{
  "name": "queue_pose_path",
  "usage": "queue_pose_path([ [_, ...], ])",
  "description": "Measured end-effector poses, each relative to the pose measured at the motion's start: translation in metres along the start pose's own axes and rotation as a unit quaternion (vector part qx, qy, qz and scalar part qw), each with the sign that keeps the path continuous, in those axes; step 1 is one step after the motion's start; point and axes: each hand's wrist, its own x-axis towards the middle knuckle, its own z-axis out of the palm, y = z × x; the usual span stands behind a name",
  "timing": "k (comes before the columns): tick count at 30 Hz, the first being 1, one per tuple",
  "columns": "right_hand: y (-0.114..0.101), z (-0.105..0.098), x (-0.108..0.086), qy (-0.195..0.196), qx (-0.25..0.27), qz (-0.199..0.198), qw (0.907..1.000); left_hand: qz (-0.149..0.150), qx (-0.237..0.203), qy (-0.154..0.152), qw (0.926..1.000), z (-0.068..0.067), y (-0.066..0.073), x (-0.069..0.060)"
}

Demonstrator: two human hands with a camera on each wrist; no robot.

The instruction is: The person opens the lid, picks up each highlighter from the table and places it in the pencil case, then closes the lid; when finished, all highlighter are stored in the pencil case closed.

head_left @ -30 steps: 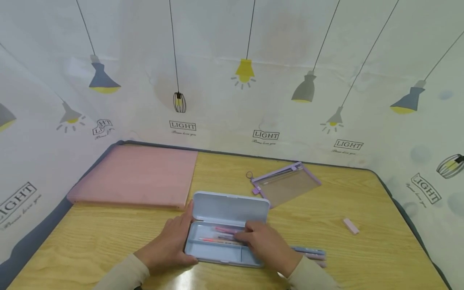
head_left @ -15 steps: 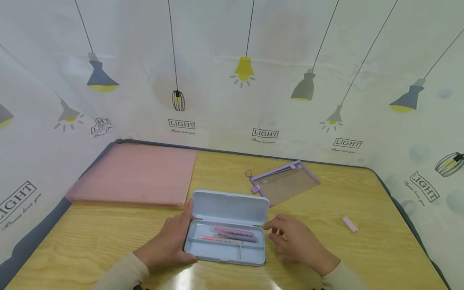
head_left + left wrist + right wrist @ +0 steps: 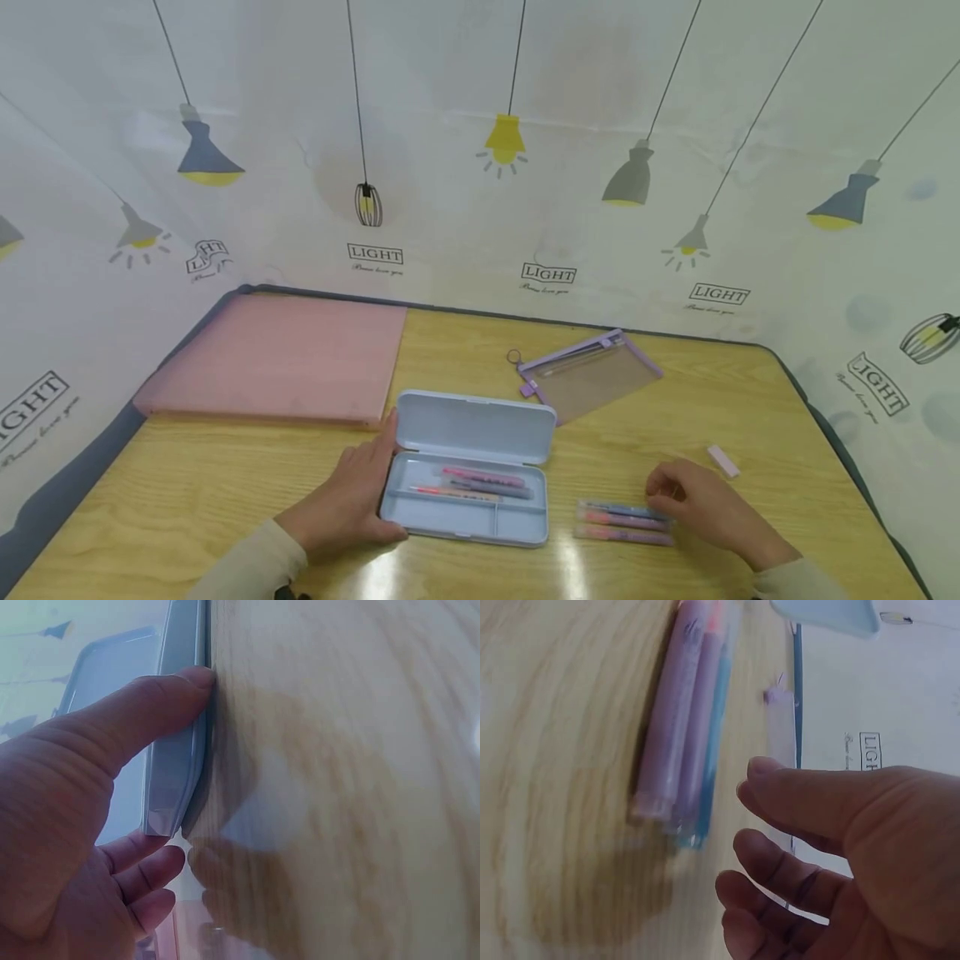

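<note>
A light blue pencil case lies with its lid raised, and three pens rest in its long rear compartment. My left hand grips the case at its left end. In the left wrist view the thumb lies along the case's front side, while other fingers curl behind its corner. Three more pens, pinkish purple and blue, lie side by side on the table to the right. Beside their right ends is my right hand; its fingers are loosely bent and hold nothing, apart from the pens in the right wrist view.
A pink folder-like item lies at the back left. Behind the case is a see-through zip pouch with purple trim. A small pale pink eraser-like block sits right of the pouch, beyond the right hand. A printed curtain borders the table.
My right hand has left the pens inside the case and moved right, to the pens on the table. The left hand has kept its place on the case.
</note>
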Motion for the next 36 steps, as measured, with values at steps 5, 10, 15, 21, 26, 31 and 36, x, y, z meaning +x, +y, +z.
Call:
queue_pose_path([
  [5, 0.010, 0.004, -0.004, 0.005, -0.005, 0.006, 1.0000, -0.004, -0.003, -0.003, 1.0000, 0.001, 0.000, 0.000],
  [10, 0.013, 0.009, -0.005, -0.001, 0.015, 0.008, 0.9999, -0.006, -0.003, -0.003, 1.0000, 0.002, -0.001, 0.001],
  [15, 0.014, 0.010, -0.005, -0.004, 0.024, 0.003, 0.9997, -0.004, -0.001, -0.003, 1.0000, 0.002, -0.001, 0.002],
  [21, 0.015, 0.010, -0.006, -0.003, 0.023, -0.013, 0.9996, -0.002, 0.002, -0.003, 1.0000, 0.000, 0.000, 0.002],
  [26, 0.016, 0.011, -0.005, 0.001, 0.015, -0.012, 0.9998, -0.003, 0.000, -0.003, 1.0000, 0.000, 0.000, 0.000],
  [31, 0.016, 0.011, -0.005, 0.012, 0.003, -0.018, 0.9998, -0.004, 0.000, -0.003, 1.0000, 0.000, 0.000, 0.001],
  [36, 0.003, 0.001, -0.007, 0.010, 0.018, -0.013, 0.9997, -0.002, -0.001, -0.003, 1.0000, 0.000, -0.001, 0.000],
])
